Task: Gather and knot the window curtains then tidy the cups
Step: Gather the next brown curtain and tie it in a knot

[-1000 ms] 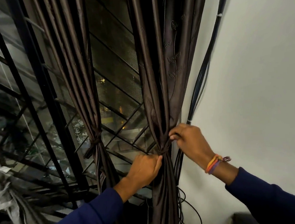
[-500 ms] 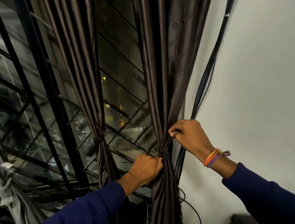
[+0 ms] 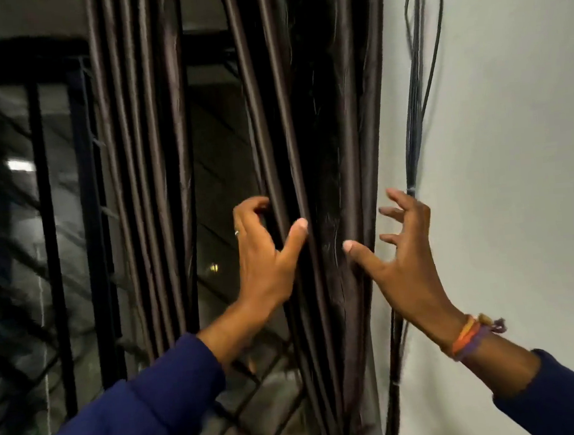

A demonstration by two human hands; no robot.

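White wall [image 3: 515, 165], both spread hands, left hand [image 3: 265, 270], right hand [image 3: 403, 270], touching curtain [image 3: 308, 112]

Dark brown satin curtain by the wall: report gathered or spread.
Gathered: the dark brown satin curtain hangs in narrow bunched pleats. Any knot is out of view.

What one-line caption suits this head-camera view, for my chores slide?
Both hands, left and right, reach with spread fingers for the hanging dark brown satin curtain beside the white wall.

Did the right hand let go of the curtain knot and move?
Yes. The right hand has left the knot and gone higher up the right curtain, fingers spread beside the cables on the wall. The camera tilted up too, and the knot is out of view.
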